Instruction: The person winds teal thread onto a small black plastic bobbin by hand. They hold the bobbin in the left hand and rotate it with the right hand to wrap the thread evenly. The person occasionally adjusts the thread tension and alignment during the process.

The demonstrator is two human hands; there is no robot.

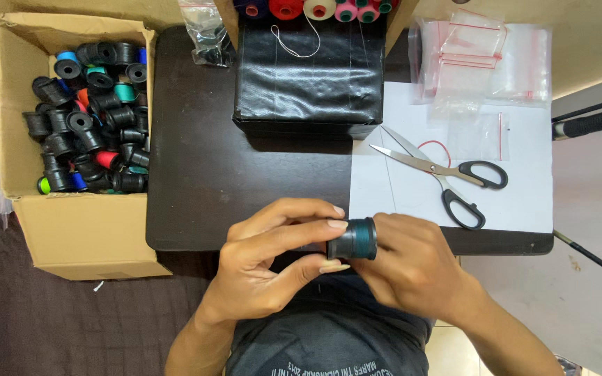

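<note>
- Right now the left hand (259, 268) pinches a small black spool (352, 239) of teal thread between thumb and fingers.
- At its other end the right hand (412, 268) wraps around that spool, just above the lap.
- Beyond them, scissors (447, 174) lie on white paper (524, 202), untouched.
- Little clear bags (482, 63) look empty.
- Many spools fill the cardboard box (71, 230), so lots seem left.

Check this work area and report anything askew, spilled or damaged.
Nothing is spilled or damaged. Both hands, left hand and right hand, hold a teal thread spool. The scissors lie open on the white sheet. A loose thread end trails over the black box.
</note>
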